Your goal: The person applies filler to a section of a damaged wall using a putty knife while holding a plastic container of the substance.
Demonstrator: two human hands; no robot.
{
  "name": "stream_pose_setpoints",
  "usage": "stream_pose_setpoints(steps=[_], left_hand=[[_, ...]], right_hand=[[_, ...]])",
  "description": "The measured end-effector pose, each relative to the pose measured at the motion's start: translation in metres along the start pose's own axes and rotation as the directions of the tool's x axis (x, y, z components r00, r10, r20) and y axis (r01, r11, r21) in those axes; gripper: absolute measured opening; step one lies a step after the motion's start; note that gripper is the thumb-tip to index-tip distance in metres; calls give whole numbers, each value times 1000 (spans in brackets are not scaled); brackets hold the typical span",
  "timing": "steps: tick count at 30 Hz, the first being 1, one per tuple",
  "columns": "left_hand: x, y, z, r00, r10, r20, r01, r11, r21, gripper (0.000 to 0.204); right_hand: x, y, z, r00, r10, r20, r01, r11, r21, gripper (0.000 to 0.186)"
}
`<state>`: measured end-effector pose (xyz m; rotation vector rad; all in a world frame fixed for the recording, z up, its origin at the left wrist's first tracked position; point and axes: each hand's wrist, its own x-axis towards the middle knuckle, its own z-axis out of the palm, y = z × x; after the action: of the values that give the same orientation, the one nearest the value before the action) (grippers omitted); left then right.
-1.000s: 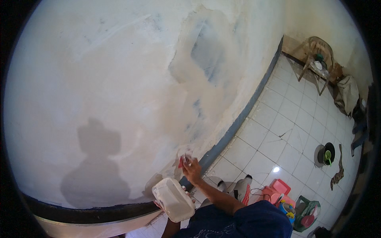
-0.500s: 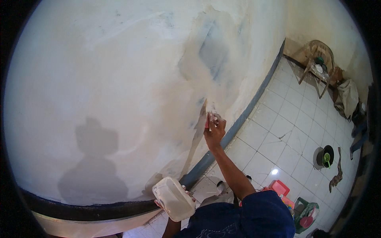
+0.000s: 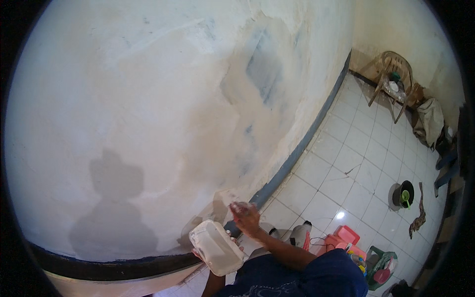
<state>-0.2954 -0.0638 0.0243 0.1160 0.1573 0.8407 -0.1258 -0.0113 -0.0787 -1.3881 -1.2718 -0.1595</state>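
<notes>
- To my eye, good work here calls for a low, even angle of the reddish tool [image 3: 239,208] against the wall [image 3: 148,123], with light pressure and only a little paste at a time.
- I'd hold the pale tray [image 3: 199,233] level and close under the tool, so drips fall back into it; it sits at about half past seven from the right hand [image 3: 247,219].
- The rough edge around the grey-blue patch [image 3: 264,72], at twelve o'clock from that hand, looks as if it would want thin, feathered strokes.
- The right hand's fingers are curled in around the tool, low on the wall near the dark skirting band [image 3: 277,184]. Blur hides its blade, and I cannot tell whether it touches the wall.
- The left hand [image 3: 232,238] grasps the tray from below, its fingers spread wide enough to show at both sides; the palm is hidden.
- Well off at three o'clock from the right hand, a black bucket [image 3: 397,197] stands on the tiles [image 3: 341,183].
</notes>
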Motion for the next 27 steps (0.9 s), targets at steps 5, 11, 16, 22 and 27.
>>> stream_pose_setpoints(steps=[5, 11, 16, 22, 27], left_hand=[[0, -1, -2, 1000, 17, -20, -19, 991, -133, 120], [3, -3, -2, 999, 41, 23, -39, 994, -103, 123], [1, 0, -5, 999, 27, -21, -30, 988, -153, 122], [0, 0, 2, 999, 3, 40, -2, 1000, -30, 115], [-1, -3, 6, 1000, -12, 27, 15, 993, -116, 115]], right_hand=[[122, 53, -56, 944, -21, -329, -141, 875, -463, 48], [181, 74, -39, 933, -91, -348, 3, 969, -245, 51], [113, 21, -2, 976, -144, -164, 99, 961, -257, 59], [60, -6, -29, 989, -125, -82, 116, 987, -109, 51], [119, 47, -61, 927, 40, -374, -168, 933, -317, 60]])
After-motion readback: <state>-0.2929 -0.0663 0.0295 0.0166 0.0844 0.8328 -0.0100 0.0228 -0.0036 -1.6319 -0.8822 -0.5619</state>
